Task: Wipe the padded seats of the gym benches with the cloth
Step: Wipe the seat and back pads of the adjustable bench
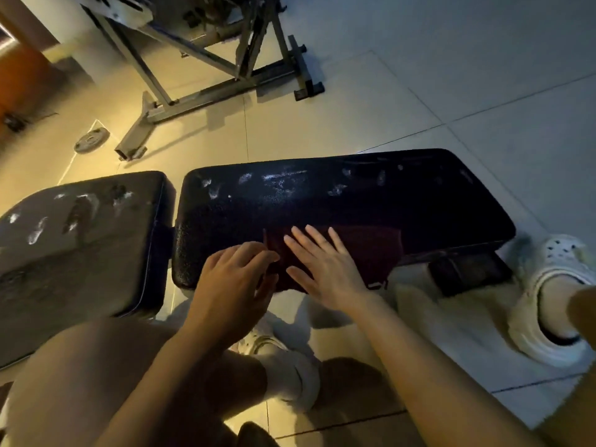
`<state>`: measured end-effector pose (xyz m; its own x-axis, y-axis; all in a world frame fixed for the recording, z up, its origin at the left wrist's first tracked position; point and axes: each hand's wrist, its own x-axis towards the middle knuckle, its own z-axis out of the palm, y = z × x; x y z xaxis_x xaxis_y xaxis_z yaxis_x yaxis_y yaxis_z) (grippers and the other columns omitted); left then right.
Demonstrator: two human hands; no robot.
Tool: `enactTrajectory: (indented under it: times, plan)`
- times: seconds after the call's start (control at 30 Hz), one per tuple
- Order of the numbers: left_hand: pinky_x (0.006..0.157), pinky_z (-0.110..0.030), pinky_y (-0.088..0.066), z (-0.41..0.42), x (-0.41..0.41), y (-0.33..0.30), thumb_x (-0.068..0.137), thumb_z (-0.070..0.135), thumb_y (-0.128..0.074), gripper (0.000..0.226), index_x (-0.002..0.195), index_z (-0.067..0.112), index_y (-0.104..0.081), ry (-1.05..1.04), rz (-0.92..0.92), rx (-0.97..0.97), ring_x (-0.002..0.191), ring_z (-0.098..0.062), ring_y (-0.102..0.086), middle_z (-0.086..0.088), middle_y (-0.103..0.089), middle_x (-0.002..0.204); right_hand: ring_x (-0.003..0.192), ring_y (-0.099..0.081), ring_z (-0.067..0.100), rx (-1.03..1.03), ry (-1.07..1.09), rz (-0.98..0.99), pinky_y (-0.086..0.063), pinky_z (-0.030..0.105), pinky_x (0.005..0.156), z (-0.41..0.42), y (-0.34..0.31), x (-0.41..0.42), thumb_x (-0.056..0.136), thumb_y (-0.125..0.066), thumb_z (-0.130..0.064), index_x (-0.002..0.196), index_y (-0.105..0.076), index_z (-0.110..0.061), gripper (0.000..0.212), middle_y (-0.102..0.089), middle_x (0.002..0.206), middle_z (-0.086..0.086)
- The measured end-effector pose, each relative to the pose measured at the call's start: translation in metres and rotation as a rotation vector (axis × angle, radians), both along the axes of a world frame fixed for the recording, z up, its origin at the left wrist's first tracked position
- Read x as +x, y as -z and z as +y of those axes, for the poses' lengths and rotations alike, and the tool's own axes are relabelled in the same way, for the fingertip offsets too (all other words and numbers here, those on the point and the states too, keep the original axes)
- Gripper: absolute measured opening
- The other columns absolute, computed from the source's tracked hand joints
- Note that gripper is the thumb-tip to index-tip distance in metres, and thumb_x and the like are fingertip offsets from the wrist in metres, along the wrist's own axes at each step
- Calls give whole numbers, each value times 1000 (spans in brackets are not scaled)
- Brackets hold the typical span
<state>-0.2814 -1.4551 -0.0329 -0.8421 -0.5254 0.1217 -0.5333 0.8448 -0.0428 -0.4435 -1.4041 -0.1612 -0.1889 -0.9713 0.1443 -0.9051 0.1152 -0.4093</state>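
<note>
seat pad: black pebbled vinyl, white scuffs | cloth: dark red matt fabric | frame: grey metal | floor: smooth tile

A grey metal machine frame stands on the tiled floor ahead of me, and a small round weight plate lies flat just left of its foot. My white perforated clog is planted at the right. Warm light tints the left floor tiles.
</note>
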Motion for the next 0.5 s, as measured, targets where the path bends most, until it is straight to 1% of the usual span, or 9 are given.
enactTrajectory:
  times: [0.07,0.1,0.13,0.2,0.27,0.33,0.37,0.43,0.5]
  plan:
    - [91,-47,-45,-9,-8,-20,83,29,-61,36,118,21,-66,93,-117,-37,106,-27,-65,-4,-65,119,150,5,11,-38,34,-96,12,42,121,1,-2,0,93,-6,-64,155,-10,-30,70,-4,163,-8]
    - [96,-47,-42,-11,-12,-31,86,33,-56,38,123,23,-63,118,-171,-25,113,-25,-61,-2,-62,126,150,3,11,-90,111,-163,9,41,121,3,-2,2,95,-11,-62,155,-13,-28,69,-7,163,-6]
    - [103,-45,-37,-15,-15,-42,90,36,-50,41,129,26,-58,125,-221,10,121,-22,-55,1,-56,134,150,-1,12,-173,247,-230,5,41,122,5,0,6,98,-16,-59,154,-20,-25,66,-13,163,-4]
    - [110,-40,-29,-23,-20,-58,95,42,-42,44,137,31,-49,158,-260,53,129,-15,-45,7,-46,143,149,-12,19,-339,649,-350,-8,44,122,10,3,14,100,-28,-48,150,-34,-18,58,-24,160,3]
    - [108,-36,-32,-29,-24,-69,95,44,-41,43,137,33,-47,222,-279,69,126,-11,-46,10,-45,142,150,-8,23,-287,900,-484,-15,46,122,14,8,20,103,-34,-42,151,-31,-15,55,-17,162,6]
    - [103,-31,-39,-35,-29,-78,95,44,-42,42,135,34,-47,292,-338,89,119,-8,-49,11,-47,137,151,4,22,-175,940,-523,-9,41,123,11,11,26,104,-33,-42,154,-21,-13,59,-2,164,7]
    - [101,-30,-40,-39,-31,-81,96,44,-43,40,134,34,-48,319,-363,111,116,-7,-50,11,-48,135,150,7,21,-184,947,-529,-5,38,122,8,10,29,104,-33,-41,155,-19,-12,60,0,164,7]
    - [99,-30,-41,-47,-34,-85,97,41,-46,35,130,33,-51,378,-353,168,112,-6,-51,11,-52,129,150,8,19,-230,972,-560,-2,35,120,5,8,31,104,-33,-40,155,-17,-11,61,-1,164,7]
    - [98,-29,-41,-56,-34,-78,97,41,-47,32,128,32,-53,435,-306,223,112,-7,-52,12,-55,124,150,8,16,-200,987,-575,-5,36,121,6,10,31,104,-32,-43,155,-16,-13,61,-2,164,3]
